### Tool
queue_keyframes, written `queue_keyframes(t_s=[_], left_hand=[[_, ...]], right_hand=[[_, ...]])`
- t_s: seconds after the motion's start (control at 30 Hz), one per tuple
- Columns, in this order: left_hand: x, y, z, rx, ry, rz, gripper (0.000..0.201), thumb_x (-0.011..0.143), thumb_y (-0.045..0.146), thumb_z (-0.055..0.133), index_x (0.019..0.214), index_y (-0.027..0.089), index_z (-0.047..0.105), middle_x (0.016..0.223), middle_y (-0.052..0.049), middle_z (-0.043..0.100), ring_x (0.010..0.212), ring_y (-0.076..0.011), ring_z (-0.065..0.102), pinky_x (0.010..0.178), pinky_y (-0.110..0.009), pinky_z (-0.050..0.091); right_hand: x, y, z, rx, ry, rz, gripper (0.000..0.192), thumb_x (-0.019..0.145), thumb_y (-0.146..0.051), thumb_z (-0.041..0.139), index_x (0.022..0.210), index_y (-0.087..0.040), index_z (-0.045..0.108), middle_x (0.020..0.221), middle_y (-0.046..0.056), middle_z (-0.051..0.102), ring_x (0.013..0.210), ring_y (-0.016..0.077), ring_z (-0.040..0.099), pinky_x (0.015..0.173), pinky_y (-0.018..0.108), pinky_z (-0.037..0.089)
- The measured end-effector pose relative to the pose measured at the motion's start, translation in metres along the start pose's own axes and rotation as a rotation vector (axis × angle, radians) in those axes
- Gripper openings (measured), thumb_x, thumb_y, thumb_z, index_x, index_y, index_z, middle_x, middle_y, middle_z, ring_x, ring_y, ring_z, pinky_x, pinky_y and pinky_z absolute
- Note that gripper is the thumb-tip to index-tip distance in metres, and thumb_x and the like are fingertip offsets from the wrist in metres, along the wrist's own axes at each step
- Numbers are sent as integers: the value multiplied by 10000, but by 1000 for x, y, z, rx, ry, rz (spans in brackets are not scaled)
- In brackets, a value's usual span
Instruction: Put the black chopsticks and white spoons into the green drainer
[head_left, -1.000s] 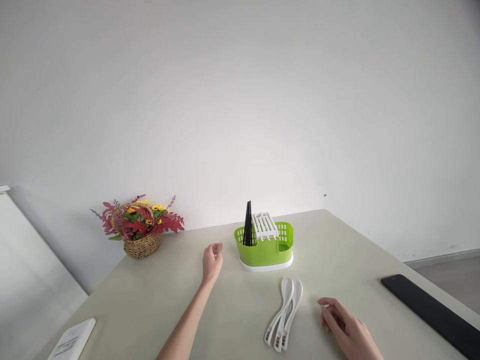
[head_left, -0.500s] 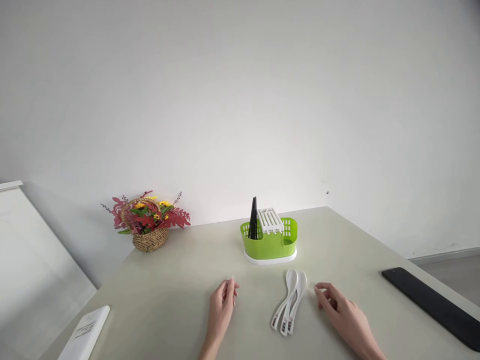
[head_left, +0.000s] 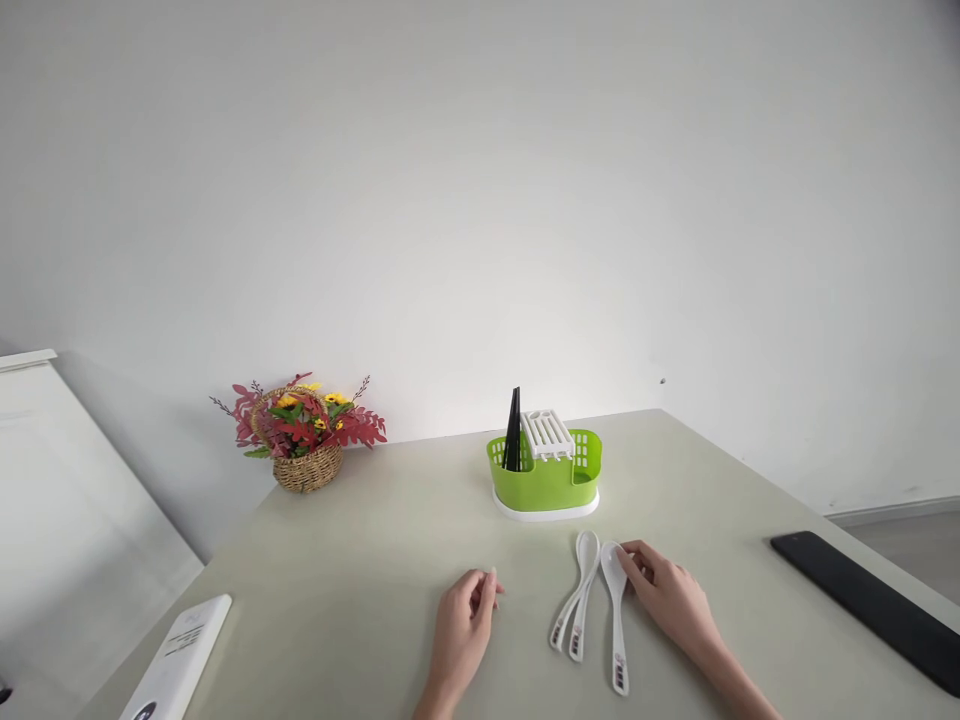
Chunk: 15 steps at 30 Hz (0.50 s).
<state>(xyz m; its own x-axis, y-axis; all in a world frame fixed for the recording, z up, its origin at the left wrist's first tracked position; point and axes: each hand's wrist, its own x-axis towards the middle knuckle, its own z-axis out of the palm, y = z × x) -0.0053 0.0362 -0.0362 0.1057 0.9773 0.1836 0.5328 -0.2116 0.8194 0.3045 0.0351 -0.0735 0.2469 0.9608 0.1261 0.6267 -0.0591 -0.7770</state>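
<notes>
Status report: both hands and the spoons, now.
Right hand open, fingertips on the right-most white spoon, nothing gripped. Left hand loosely curled on the table, holding nothing. Two more spoons alongside; green caddy beyond, unobstructed.

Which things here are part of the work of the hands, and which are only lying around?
In use: white spoons, right hand, left hand, green cutlery holder.
Lying about: flower basket, black pad, white device.

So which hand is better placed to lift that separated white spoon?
Probably the right hand: its fingertips already touch the bowl of the spoon. The left hand rests on the table, beyond the other two spoons.
</notes>
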Motion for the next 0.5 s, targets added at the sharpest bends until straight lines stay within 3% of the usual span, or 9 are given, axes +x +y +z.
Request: queue_keyframes(t_s=[0.17,0.33,0.5], left_hand=[[0,1,-1,18,-10,24,487,995,591,420,766,225,645,636,12,578,547,-160,511,566,-258,381],[-1,0,-1,19,-11,33,484,1002,583,412,771,225,643,657,-2,602,564,-167,517,584,-263,388],[-2,-4,1,18,6,48,486,1006,570,407,754,233,651,653,-10,629,576,-180,547,582,-263,392]], right_hand=[[0,3,-5,154,-30,-27,510,932,-683,401,1008,-264,680,647,-31,659,592,182,624,634,292,486],[-6,2,-11,307,43,-8,579,934,-690,414,1096,-193,662,606,-34,587,577,161,564,615,280,475],[-8,-3,-23,538,98,128,564,836,-723,579,992,-188,663,568,-23,591,526,151,529,508,271,444]])
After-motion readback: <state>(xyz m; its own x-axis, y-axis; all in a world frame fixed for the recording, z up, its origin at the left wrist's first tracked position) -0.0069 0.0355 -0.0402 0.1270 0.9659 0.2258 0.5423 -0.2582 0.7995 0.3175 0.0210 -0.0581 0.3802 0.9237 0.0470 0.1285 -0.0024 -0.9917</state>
